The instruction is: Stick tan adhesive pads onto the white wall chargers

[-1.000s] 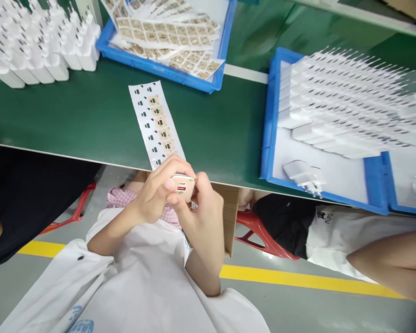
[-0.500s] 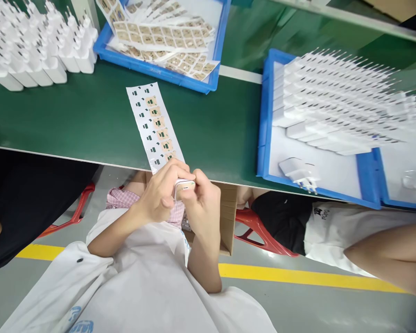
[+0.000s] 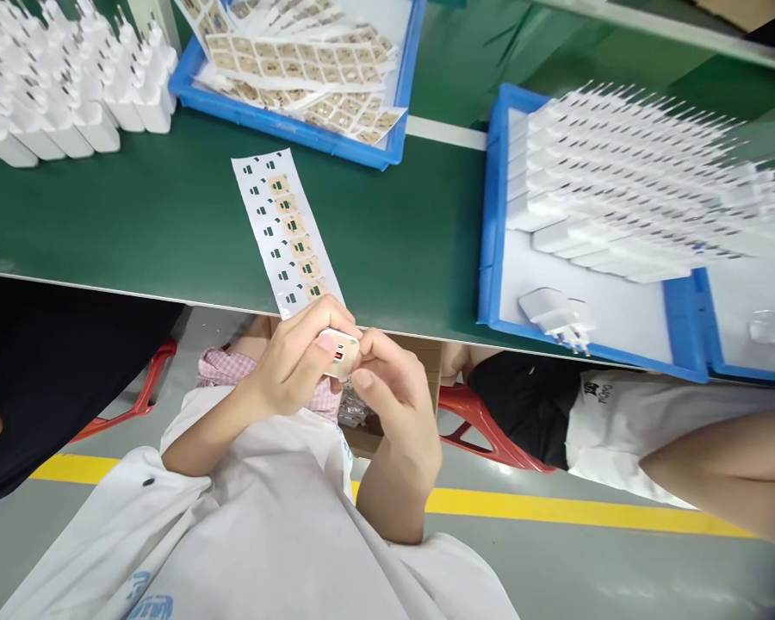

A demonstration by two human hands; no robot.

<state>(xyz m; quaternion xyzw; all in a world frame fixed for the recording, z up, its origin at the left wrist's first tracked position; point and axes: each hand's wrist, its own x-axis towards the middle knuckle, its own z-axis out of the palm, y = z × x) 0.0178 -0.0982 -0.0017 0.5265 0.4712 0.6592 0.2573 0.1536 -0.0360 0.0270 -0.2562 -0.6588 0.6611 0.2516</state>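
My left hand [image 3: 292, 362] is closed round a white plug charger [image 3: 350, 344], with the thumb resting on its end face. That face carries a beige film sticker with small cut-outs; a dark and red slot shows through one. The rest of the charger is hidden in my fingers. At its right edge, the curled fingers of my right hand [image 3: 397, 400] touch the charger, and the thumb stands a little off the face. Just beyond my hands, a white sticker sheet [image 3: 268, 220] lies on the green table [image 3: 400, 232], with one column of beige stickers on it.
A blue tray [image 3: 284, 133] of sticker sheets stands at the back. White plug chargers [image 3: 71, 95] stand in rows at the left; another blue tray [image 3: 491, 241] at the right holds more. Below is a cardboard box [image 3: 430, 366]. People sit on red stools [image 3: 478, 422] either side.
My right hand has shifted slightly right and down, and its thumb has come off the charger's face. The charger has turned so more of that face shows, with my left thumb now on it.
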